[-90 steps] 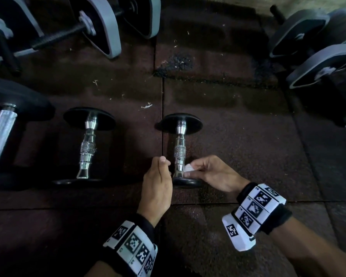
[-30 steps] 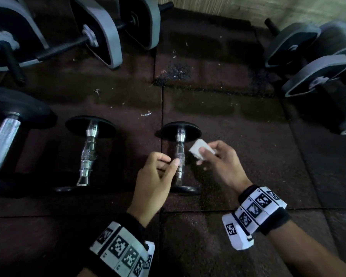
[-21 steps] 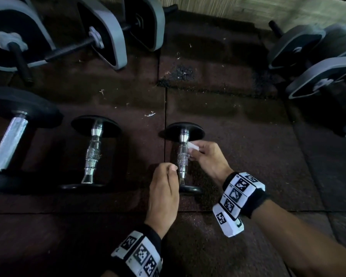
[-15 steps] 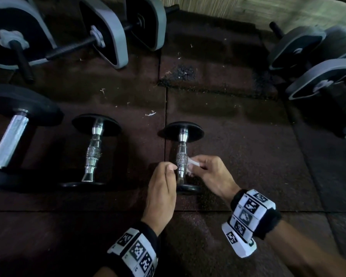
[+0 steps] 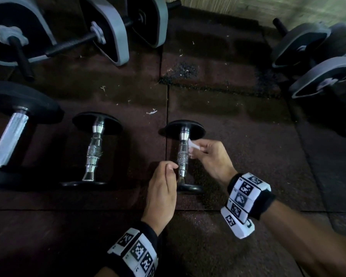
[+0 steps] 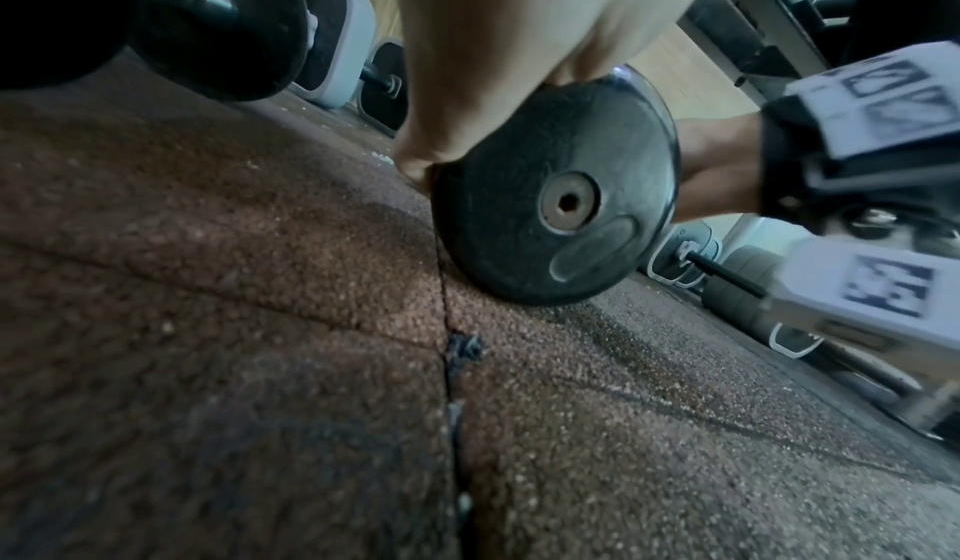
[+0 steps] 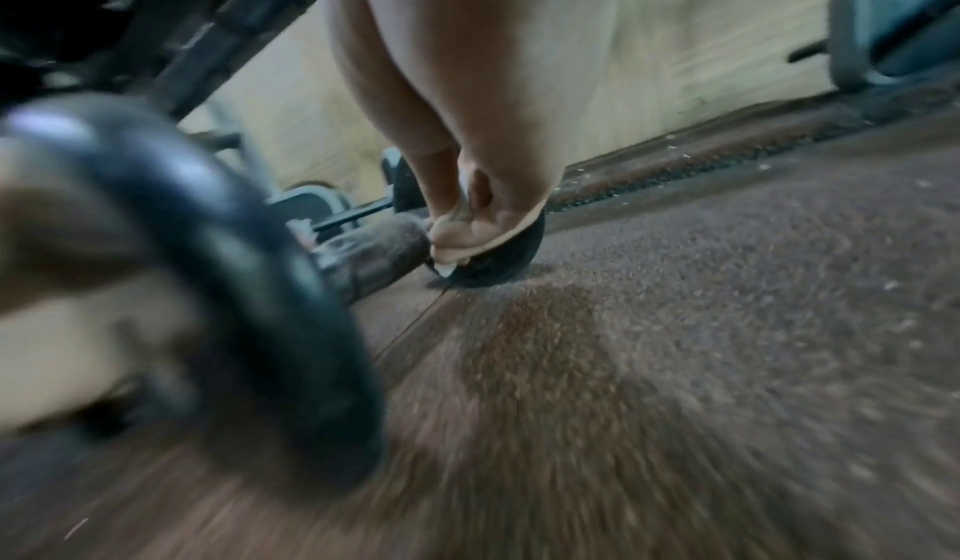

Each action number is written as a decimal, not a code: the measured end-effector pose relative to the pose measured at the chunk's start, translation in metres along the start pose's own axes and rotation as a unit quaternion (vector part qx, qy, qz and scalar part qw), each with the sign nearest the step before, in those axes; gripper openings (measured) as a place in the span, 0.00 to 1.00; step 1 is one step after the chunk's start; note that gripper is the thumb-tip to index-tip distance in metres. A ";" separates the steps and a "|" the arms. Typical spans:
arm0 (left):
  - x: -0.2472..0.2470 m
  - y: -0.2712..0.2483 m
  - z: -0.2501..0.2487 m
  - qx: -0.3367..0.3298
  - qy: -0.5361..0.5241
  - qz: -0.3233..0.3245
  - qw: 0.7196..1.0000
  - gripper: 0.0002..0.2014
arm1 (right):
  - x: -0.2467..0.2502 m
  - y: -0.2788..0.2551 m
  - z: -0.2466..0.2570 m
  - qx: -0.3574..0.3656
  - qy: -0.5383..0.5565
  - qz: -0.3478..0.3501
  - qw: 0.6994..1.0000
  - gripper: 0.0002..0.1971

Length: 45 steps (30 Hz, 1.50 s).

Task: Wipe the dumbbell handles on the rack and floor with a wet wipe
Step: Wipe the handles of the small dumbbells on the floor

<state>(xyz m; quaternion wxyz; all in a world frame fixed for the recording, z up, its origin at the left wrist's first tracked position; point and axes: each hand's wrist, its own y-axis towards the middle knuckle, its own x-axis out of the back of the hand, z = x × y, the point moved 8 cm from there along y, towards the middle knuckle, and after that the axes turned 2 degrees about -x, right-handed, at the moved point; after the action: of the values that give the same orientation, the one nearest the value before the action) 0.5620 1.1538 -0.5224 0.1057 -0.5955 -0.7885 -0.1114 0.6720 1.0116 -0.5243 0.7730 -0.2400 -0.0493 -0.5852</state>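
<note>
Dumbbells lie all over the dark brown rubber floor (image 5: 238, 152), so start with the floor itself, which spreads under both hands in big square mats. Far to the left of the left hand lies the big black dumbbell with a thick silver handle (image 5: 8, 140). Past it, further from the hands, is the grey and black plate dumbbell on a black bar (image 5: 108, 31). More grey plate weights (image 5: 318, 62) sit well off to the right of the right hand.

Between the big one and the left hand lies a small black dumbbell with a shiny chrome handle (image 5: 94, 148).

The small black dumbbell with a chrome handle that is being wiped (image 5: 182, 154) lies between the two hands. Its near round end (image 6: 556, 199) stands on the floor just beside the left hand.

The left hand (image 5: 162, 190) is just left of this handle, with its fingers curled in. I cannot tell if they touch the handle.

The right hand (image 5: 210, 156) is on the other side. Its fingers pinch a small white wet wipe (image 5: 192, 145) and press it on the far part of the handle, near the far round end.
</note>
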 end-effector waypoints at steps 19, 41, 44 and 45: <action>0.003 0.001 0.007 0.011 0.007 0.022 1.000 0.15 | -0.008 0.005 0.047 0.194 -0.246 -0.070 0.947 0.07; 0.012 0.002 0.020 0.028 0.013 0.007 0.999 0.13 | 0.023 -0.007 0.046 0.142 -0.181 -0.014 0.973 0.04; 0.010 0.001 0.020 0.021 0.008 0.009 1.000 0.15 | 0.032 -0.009 0.066 0.243 -0.267 -0.100 0.927 0.05; 0.010 0.001 0.020 0.017 0.008 0.010 1.000 0.16 | 0.027 -0.006 0.066 0.256 -0.297 -0.101 0.914 0.06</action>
<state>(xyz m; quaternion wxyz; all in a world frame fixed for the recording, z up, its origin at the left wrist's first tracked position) 0.5597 1.1692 -0.5381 0.1235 -0.6008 -0.7833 -0.1013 0.6879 1.0148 -0.4550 0.6941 -0.1909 -0.4488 -0.5295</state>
